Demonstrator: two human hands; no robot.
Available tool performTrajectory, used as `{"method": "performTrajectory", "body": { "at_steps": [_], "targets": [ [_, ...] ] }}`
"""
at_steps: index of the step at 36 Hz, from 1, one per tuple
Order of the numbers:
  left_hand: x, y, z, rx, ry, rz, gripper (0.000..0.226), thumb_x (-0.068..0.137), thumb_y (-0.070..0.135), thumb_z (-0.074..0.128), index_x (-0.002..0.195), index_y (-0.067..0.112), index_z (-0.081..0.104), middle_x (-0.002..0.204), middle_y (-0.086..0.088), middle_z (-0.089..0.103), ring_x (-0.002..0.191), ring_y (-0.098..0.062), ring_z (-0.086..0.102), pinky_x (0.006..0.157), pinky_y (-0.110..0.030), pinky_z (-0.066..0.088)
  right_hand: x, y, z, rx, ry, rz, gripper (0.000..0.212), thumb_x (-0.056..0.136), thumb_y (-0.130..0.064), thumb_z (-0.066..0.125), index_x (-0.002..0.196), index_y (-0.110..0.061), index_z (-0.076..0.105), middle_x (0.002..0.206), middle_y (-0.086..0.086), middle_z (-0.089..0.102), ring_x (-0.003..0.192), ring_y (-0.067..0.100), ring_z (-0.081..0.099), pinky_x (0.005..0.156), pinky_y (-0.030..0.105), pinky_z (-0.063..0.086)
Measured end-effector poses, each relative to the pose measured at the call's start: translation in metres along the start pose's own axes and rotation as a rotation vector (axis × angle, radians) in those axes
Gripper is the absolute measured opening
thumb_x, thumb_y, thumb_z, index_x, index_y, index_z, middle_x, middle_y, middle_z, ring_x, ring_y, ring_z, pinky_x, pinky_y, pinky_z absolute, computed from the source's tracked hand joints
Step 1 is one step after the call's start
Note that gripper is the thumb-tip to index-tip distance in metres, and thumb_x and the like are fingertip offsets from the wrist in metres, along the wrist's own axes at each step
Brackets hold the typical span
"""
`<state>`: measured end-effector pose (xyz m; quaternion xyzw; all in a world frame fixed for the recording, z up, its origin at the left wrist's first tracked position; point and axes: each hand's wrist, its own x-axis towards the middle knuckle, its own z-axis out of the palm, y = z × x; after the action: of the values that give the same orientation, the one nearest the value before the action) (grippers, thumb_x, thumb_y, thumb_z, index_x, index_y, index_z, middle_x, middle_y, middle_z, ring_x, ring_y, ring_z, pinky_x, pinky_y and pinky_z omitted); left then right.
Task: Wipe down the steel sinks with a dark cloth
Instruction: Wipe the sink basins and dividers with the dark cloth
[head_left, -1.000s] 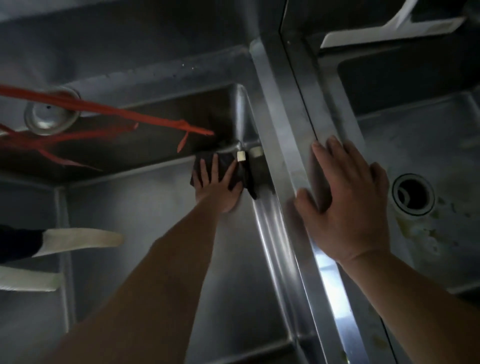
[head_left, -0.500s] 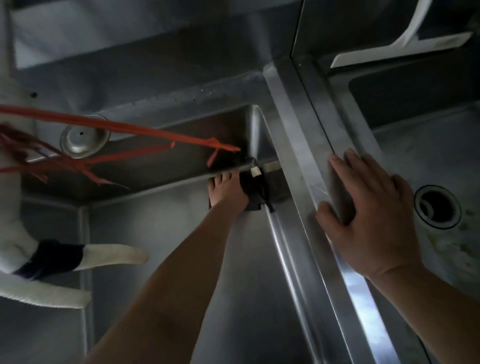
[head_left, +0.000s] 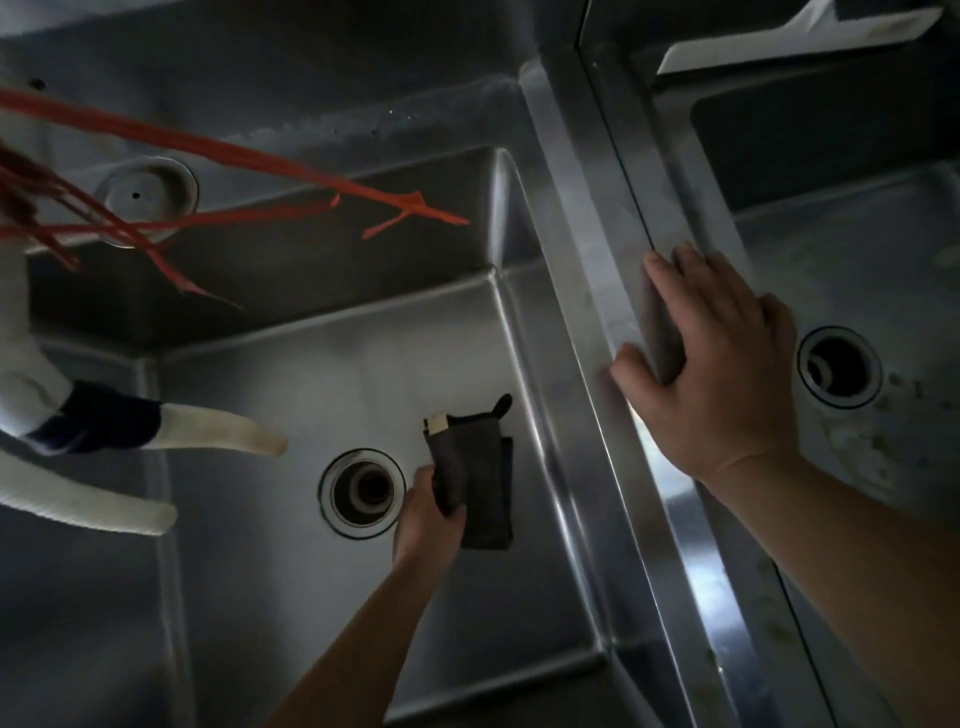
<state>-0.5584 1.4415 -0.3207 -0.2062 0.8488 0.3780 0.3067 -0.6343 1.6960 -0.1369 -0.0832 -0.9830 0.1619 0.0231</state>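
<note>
The left hand (head_left: 428, 512) reaches down into the left sink (head_left: 291, 374) on an extended bare forearm, its fingers and thumb closed on the lower part of the dark cloth (head_left: 475, 475), which stands up from the grip as a folded, roughly oblong piece just above the basin floor; whether the cloth touches the steel cannot be told. A small pale tag (head_left: 436, 423) sits at the cloth's top corner, farthest from the wrist, and any writing on it is too small to read. A short dark loop sticks out at the other top corner. The right hand (head_left: 711, 364) lies flat and open, fingers spread, on the steel divider (head_left: 582, 291) between the two basins, holding nothing, its thumb on the left-hand side of the ridge and its fingers pointing away from the person. Just left of the left hand is the round drain (head_left: 362, 493), nearly touching the knuckles in this view. Just right of the right hand is the drain of the right sink (head_left: 840, 366), whose floor looks stained. Farther left of the left hand, two white hoses (head_left: 223, 428) with a dark blue band hang over the basin, and orange strands (head_left: 270, 166) stretch across above its far wall. The basin floor beyond the cloth, toward the far corner, lies open and bare.
</note>
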Motion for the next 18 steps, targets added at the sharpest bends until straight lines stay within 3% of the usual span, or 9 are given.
{"method": "performTrajectory", "body": {
  "at_steps": [2,6,9,12,14,18],
  "targets": [
    [0.0,-0.001,0.002,-0.177,0.014,-0.111,0.042,0.08,0.023,0.075,0.115,0.028,0.051,0.1,0.008,0.066,0.093,-0.016,0.065,0.067,-0.027,0.049,0.0,0.0,0.0,-0.001,-0.004,0.001,0.071,0.085,-0.051,0.046,0.15,-0.029,0.033,0.161,0.002,0.032,0.149,0.023,0.025,0.115,0.062,0.02],
    [0.009,0.013,0.002,-0.325,0.028,-0.267,0.047,0.078,0.025,0.079,0.114,0.021,0.049,0.098,0.003,0.064,0.088,-0.02,0.063,0.075,-0.036,0.054,-0.001,0.001,0.0,-0.007,-0.004,0.004,0.071,0.084,-0.051,0.046,0.15,-0.029,0.033,0.161,0.001,0.032,0.149,0.023,0.025,0.114,0.062,0.021],
    [0.014,0.03,0.0,-0.203,-0.01,-0.23,0.037,0.079,0.021,0.072,0.11,0.023,0.052,0.09,0.003,0.062,0.077,-0.016,0.06,0.06,-0.028,0.047,0.001,0.001,0.0,-0.017,-0.001,-0.007,0.07,0.085,-0.051,0.046,0.151,-0.029,0.032,0.161,0.001,0.031,0.149,0.022,0.026,0.114,0.062,0.022],
    [0.017,0.045,-0.005,-0.227,-0.07,-0.204,0.025,0.078,0.011,0.066,0.098,0.023,0.056,0.093,-0.006,0.064,0.082,-0.024,0.063,0.071,-0.039,0.057,0.002,0.0,-0.001,-0.031,-0.013,-0.01,0.07,0.085,-0.051,0.046,0.151,-0.029,0.032,0.161,0.003,0.032,0.149,0.023,0.026,0.114,0.063,0.022],
    [0.017,0.05,-0.011,-0.192,-0.061,-0.173,0.021,0.078,0.008,0.063,0.09,0.023,0.053,0.09,-0.007,0.063,0.081,-0.027,0.062,0.071,-0.041,0.056,0.0,0.0,0.0,-0.026,-0.019,-0.006,0.071,0.085,-0.051,0.045,0.151,-0.029,0.032,0.161,0.003,0.031,0.149,0.023,0.025,0.114,0.062,0.021],
    [0.015,0.06,-0.02,-0.207,-0.021,-0.114,0.03,0.085,0.006,0.064,0.108,0.022,0.052,0.094,-0.005,0.064,0.083,-0.026,0.064,0.066,-0.038,0.058,0.001,-0.002,-0.001,-0.012,-0.025,-0.004,0.072,0.085,-0.05,0.045,0.152,-0.029,0.031,0.162,0.002,0.029,0.15,0.023,0.022,0.116,0.062,0.017]
  ]
}}
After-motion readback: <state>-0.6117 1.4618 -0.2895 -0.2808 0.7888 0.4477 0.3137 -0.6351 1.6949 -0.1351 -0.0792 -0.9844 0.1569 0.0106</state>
